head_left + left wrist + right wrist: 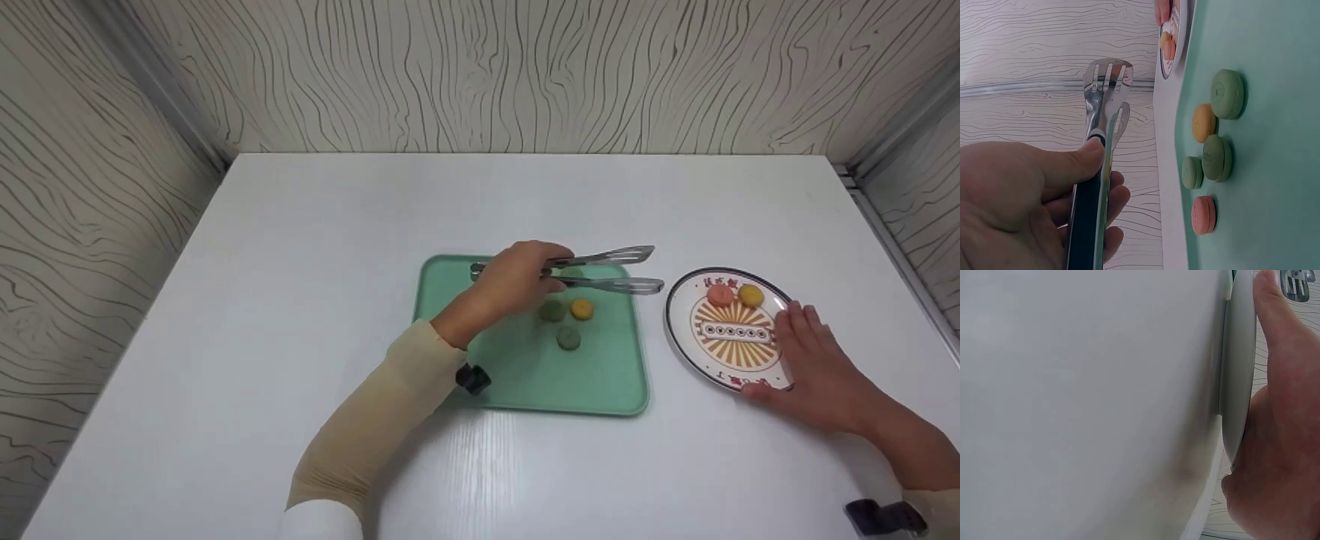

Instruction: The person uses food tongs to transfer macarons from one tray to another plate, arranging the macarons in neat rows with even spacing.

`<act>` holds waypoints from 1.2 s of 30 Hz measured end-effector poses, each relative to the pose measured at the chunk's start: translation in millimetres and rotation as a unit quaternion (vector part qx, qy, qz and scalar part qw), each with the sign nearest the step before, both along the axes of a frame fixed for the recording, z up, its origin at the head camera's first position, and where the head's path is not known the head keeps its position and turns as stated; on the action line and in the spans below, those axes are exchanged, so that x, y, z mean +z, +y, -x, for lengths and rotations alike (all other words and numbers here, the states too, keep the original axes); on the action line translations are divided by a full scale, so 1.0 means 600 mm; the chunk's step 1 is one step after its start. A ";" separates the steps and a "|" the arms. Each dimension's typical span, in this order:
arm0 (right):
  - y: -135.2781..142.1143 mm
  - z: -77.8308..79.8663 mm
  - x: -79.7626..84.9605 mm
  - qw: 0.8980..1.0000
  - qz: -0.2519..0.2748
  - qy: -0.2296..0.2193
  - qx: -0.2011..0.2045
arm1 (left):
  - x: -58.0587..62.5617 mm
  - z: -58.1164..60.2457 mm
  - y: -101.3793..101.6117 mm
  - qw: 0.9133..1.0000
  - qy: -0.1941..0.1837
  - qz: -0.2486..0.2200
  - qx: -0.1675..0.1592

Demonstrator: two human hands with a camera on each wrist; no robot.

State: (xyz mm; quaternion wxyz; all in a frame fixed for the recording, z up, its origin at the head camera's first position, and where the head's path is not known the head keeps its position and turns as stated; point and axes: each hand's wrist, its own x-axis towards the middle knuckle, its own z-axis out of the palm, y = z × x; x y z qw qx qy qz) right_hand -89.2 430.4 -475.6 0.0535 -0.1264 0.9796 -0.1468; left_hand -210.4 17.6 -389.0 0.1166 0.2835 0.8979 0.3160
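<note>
My left hand (517, 277) grips metal tongs (615, 285) with dark handles above the green tray (600, 390). Their slotted ends stand apart, pointing right with nothing between them. On the tray lie several macarons: green ones (568, 337), a yellow one (582, 309) and a pink one (1203, 215), the last hidden from the head view. Over at the right, my right hand (825, 375) rests against the rim of a patterned oval plate (686, 345), fingers straight and thumb at its near edge. A pink macaron (720, 295) and a yellow macaron (751, 295) sit on that plate.
Tray and plate stand side by side on a white table (300, 300), a narrow gap between them. Wood-grain patterned panels (480, 75) rise behind the table and at both sides.
</note>
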 end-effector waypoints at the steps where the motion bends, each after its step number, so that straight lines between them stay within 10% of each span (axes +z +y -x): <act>1: 0.000 0.000 0.000 1.000 -0.002 0.003 0.001 | 0.000 0.000 -0.004 1.000 -0.002 -0.001 0.003; 36: 0.001 -0.001 0.001 1.000 0.000 0.003 0.002 | -0.028 0.021 -0.141 0.998 -0.021 -0.049 0.028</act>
